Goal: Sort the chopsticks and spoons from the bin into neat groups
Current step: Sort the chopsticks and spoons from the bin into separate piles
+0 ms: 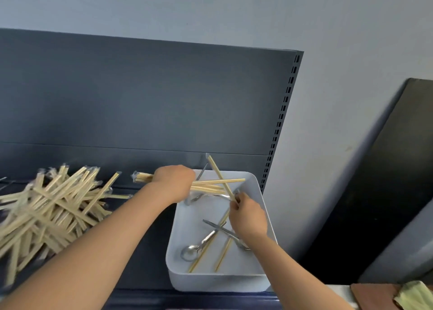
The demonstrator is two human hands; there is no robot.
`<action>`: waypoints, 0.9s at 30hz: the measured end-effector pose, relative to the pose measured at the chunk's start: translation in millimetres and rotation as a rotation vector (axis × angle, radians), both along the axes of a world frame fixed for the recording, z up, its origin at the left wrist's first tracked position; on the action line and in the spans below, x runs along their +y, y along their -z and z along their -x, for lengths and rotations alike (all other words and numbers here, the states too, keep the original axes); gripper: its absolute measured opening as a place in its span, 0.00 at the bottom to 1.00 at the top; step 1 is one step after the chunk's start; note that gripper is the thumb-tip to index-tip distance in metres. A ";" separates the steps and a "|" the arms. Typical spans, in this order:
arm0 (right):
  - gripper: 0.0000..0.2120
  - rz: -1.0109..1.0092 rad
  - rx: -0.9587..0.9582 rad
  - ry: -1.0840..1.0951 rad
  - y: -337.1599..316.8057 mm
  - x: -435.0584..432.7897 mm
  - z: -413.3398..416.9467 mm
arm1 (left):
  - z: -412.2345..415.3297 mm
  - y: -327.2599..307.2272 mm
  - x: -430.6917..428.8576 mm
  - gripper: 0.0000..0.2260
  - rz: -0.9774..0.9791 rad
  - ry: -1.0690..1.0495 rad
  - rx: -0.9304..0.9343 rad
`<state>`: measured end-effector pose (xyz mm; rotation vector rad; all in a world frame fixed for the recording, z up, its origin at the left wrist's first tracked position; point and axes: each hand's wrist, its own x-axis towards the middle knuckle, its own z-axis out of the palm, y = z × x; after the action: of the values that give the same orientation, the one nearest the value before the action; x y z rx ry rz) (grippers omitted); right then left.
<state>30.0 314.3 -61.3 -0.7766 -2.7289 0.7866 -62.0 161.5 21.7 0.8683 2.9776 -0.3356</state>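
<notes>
Head view: left hand [173, 181] grips one chopstick bundle [143, 177], right hand [248, 218] pinches one chopstick [217, 171] above bin [220, 282].

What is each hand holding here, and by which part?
The left hand grips a chopstick bundle around its middle; the right hand pinches one slanting chopstick near its lower end.
</notes>
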 end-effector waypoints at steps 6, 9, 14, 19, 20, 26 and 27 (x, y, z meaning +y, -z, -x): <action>0.08 0.094 0.148 -0.028 -4.7 -18.6 -6.0 | -16.3 6.0 -33.1 0.10 -0.329 -0.119 -0.101; 0.08 0.126 0.214 -0.056 -9.6 -32.9 -3.7 | -19.7 11.0 -50.8 0.08 -0.492 -0.186 -0.183; 0.08 0.172 0.307 -0.151 -17.0 -68.4 7.7 | -23.7 12.5 -88.4 0.08 -0.802 -0.310 -0.367; 0.09 0.204 0.317 -0.279 -19.3 -121.3 28.3 | -15.3 22.7 -142.2 0.15 -0.934 -0.428 -0.395; 0.09 0.224 0.308 -0.311 -19.1 -132.7 32.9 | -12.5 25.3 -153.5 0.16 -0.946 -0.441 -0.389; 0.07 0.257 0.231 -0.496 -12.8 -203.3 67.0 | 19.0 44.7 -229.7 0.25 -1.007 -0.578 -0.284; 0.11 0.244 0.230 -0.515 -12.4 -215.0 73.3 | 25.8 47.7 -242.2 0.25 -1.008 -0.602 -0.268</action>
<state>-43.3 99.2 -48.9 0.0059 -2.6695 1.2382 -87.9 -80.7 -26.0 -0.0686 2.8248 1.2407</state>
